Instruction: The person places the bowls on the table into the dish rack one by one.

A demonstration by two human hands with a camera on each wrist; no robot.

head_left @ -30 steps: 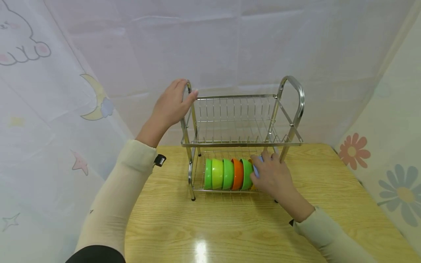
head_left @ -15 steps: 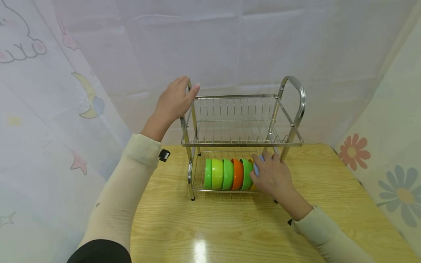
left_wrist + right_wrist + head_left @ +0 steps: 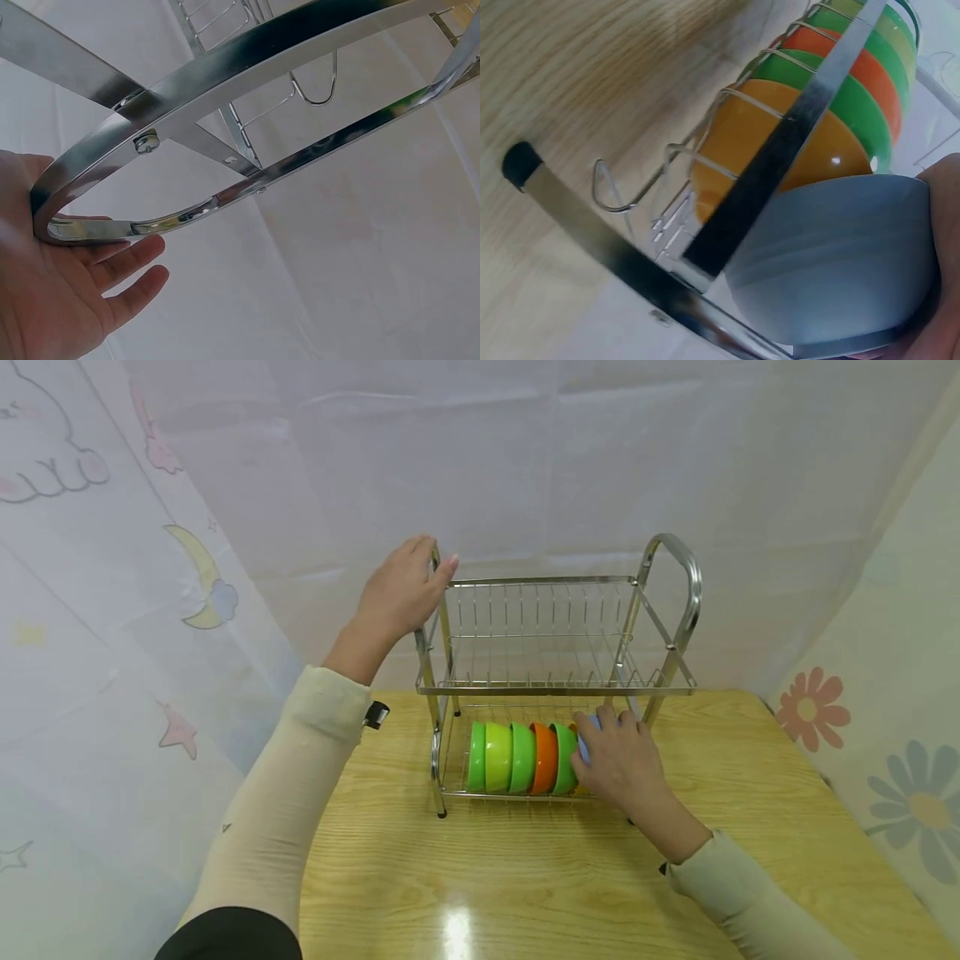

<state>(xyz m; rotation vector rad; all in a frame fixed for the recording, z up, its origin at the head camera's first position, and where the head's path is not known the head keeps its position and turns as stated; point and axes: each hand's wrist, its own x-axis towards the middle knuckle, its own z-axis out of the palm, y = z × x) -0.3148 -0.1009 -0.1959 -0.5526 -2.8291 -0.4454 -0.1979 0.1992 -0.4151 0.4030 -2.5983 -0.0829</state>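
Note:
A two-tier metal dish rack [image 3: 555, 691] stands on the wooden table. My left hand [image 3: 401, 589] rests on its left top handle [image 3: 94, 154]; in the left wrist view the fingers [image 3: 135, 292] extend past the bar, loosely straight. At the right end of the lower tier, my right hand [image 3: 618, 764] grips a blue bowl [image 3: 832, 255] that is set on its side. Directly against it leans an orange-yellow bowl [image 3: 742, 127], mostly hidden by the hand in the head view. Further left, a row of green bowls [image 3: 498, 757] and a red-orange bowl [image 3: 544, 758] stand on edge.
The upper tier [image 3: 536, 635] of wire slots sits above the bowls and my right hand. The rack's right upright [image 3: 667, 672] rises next to that hand. A pale cloth backdrop [image 3: 487, 460] hangs behind the table [image 3: 390, 868].
My left hand shifts slightly up and right on the handle, its thumb lifting a little. The right hand stays on the blue bowl with almost no movement.

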